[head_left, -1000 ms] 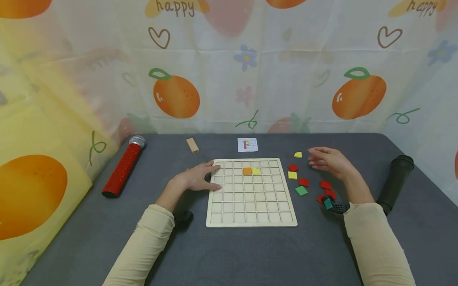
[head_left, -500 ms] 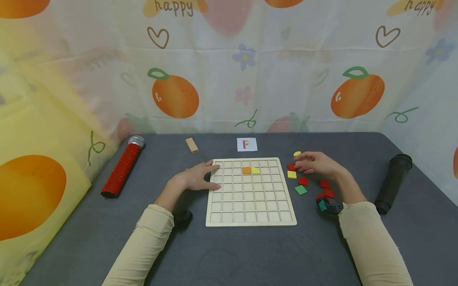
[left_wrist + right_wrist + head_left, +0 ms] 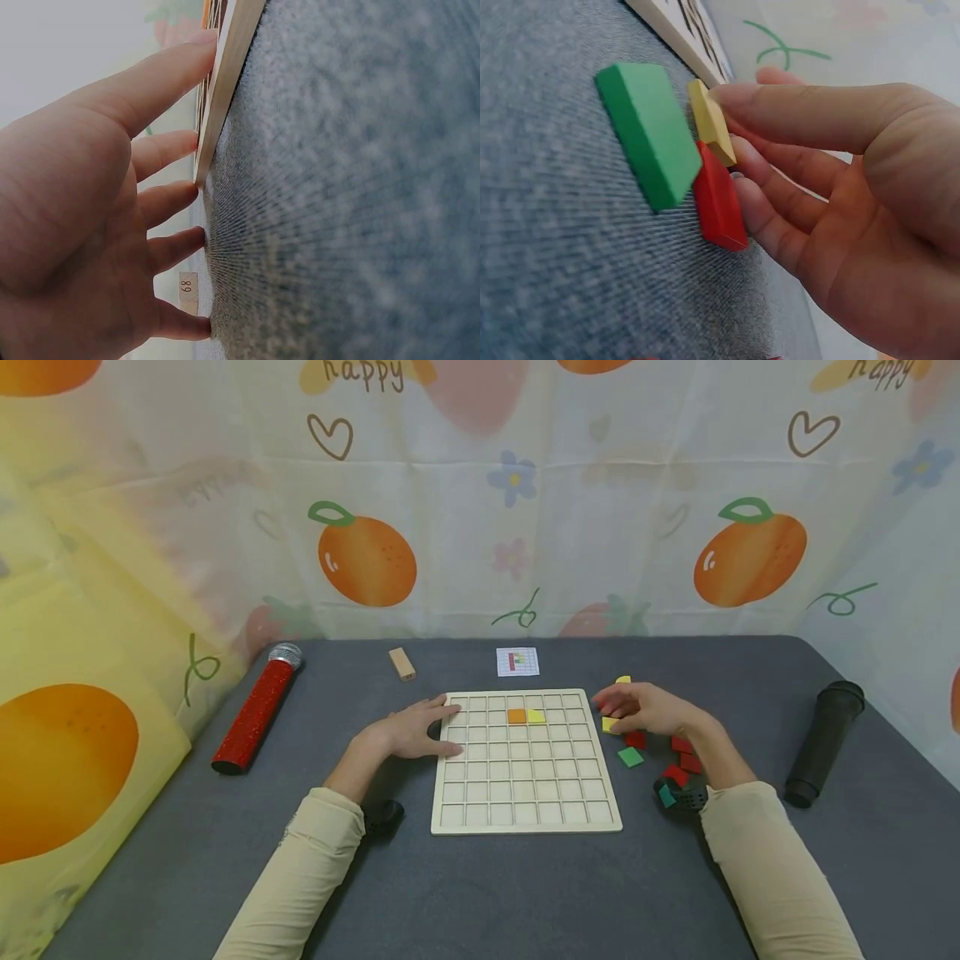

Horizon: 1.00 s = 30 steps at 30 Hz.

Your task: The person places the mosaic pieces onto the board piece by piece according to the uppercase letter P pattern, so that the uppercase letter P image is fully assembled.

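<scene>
The cream grid board (image 3: 523, 817) lies on the table. An orange square tile (image 3: 517, 717) and a yellow tile (image 3: 536, 717) sit side by side in its upper cells. My left hand (image 3: 408, 732) rests spread at the board's left edge, thumb and index finger on it. Beyond the right edge, my right hand (image 3: 651, 708) reaches down over loose tiles. Its thumb touches or nearly touches a yellow square tile (image 3: 711, 124). Next to that lie a red tile (image 3: 720, 202) and a green diamond tile (image 3: 649, 131). The fingers partly cover another red tile.
Several red tiles (image 3: 681, 760) lie by my right wrist; a yellow tile (image 3: 623, 679) shows behind the hand. A pattern card (image 3: 517, 662) and wooden block (image 3: 402, 664) are at the back. A red microphone (image 3: 257, 714) lies left, a black cylinder (image 3: 825, 745) right.
My right hand has moved left and nearer, from beside the rear yellow tile to the yellow square and red tiles by the board. The left hand stays in place.
</scene>
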Each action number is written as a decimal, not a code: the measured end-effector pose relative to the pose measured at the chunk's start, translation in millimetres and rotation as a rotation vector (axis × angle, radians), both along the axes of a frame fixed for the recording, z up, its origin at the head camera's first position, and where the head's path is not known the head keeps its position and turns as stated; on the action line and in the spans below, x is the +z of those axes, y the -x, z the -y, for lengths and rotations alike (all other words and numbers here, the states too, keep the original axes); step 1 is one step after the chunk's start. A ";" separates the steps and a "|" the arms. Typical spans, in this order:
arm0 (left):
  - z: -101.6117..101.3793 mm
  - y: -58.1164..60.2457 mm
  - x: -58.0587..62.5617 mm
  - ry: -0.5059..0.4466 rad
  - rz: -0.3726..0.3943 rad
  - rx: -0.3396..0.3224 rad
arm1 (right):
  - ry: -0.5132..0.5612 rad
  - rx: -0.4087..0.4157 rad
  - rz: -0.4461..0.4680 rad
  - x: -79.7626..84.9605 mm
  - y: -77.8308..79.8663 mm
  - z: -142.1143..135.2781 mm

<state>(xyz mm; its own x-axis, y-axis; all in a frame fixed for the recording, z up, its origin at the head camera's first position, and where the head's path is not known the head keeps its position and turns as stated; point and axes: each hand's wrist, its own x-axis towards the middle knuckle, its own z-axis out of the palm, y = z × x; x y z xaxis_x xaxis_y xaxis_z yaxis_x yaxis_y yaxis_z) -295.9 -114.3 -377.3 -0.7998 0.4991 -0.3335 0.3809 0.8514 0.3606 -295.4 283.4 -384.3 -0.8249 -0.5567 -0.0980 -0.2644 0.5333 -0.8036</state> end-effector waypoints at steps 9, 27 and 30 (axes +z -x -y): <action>-0.6 1.3 0.7 -0.005 -0.002 -0.002 | -0.023 0.042 -0.043 0.5 -0.2 5.2; -1.7 -0.5 2.3 0.000 -0.007 0.003 | -0.128 -0.161 -0.083 2.0 -0.8 4.1; -1.1 -0.6 0.8 -0.002 -0.005 0.005 | -0.134 -0.270 -0.103 3.8 -2.5 5.3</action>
